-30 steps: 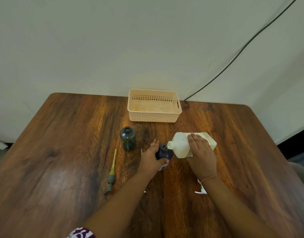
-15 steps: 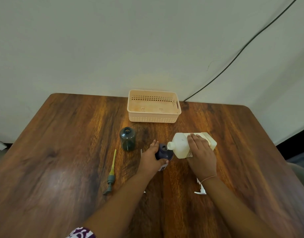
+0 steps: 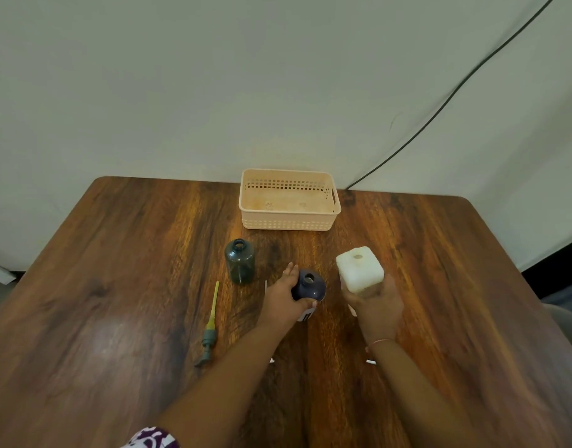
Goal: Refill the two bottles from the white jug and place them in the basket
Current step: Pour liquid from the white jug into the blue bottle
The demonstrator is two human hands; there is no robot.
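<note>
Head view showed the left grip point(image 3: 283, 297) curled round the dark blue bottle point(image 3: 309, 284) on the tabletop point(image 3: 116, 286), the right grip point(image 3: 373, 302) holding the white jug point(image 3: 359, 268) upright.

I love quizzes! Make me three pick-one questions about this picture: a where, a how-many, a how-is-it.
1. Where on the table is the basket? A near side B far side C left corner
2. How many bottles are in it? A none B one C two
3. How is the jug? A lying flat B upside down C upright

1 B: it sits by the wall.
2 A: green bottle and blue bottle, in the left hand, stand outside.
3 C: the right hand holds it mouth-up.
</note>
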